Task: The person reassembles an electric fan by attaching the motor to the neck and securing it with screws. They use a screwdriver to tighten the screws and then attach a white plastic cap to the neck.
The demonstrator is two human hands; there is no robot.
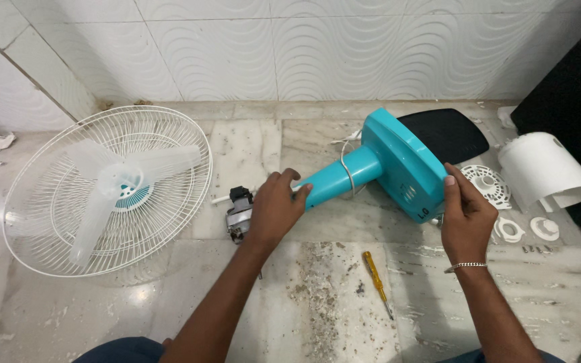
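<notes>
Turquoise fan stand (384, 165) lies mid-floor — left hand (274, 208) wrapped around its neck, right hand (465, 215) clasping the base edge. Left sits a white fan guard (42, 202); nearer, a yellow screwdriver (376, 282).

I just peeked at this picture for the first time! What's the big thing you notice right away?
The bright turquoise fan stand in the middle jumps out first, lying on the marble floor, with the left hand gripping its neck and the right hand on its base. Next comes the big white fan cage on the left, clear blades inside. A yellow screwdriver lies between the arms.
</notes>
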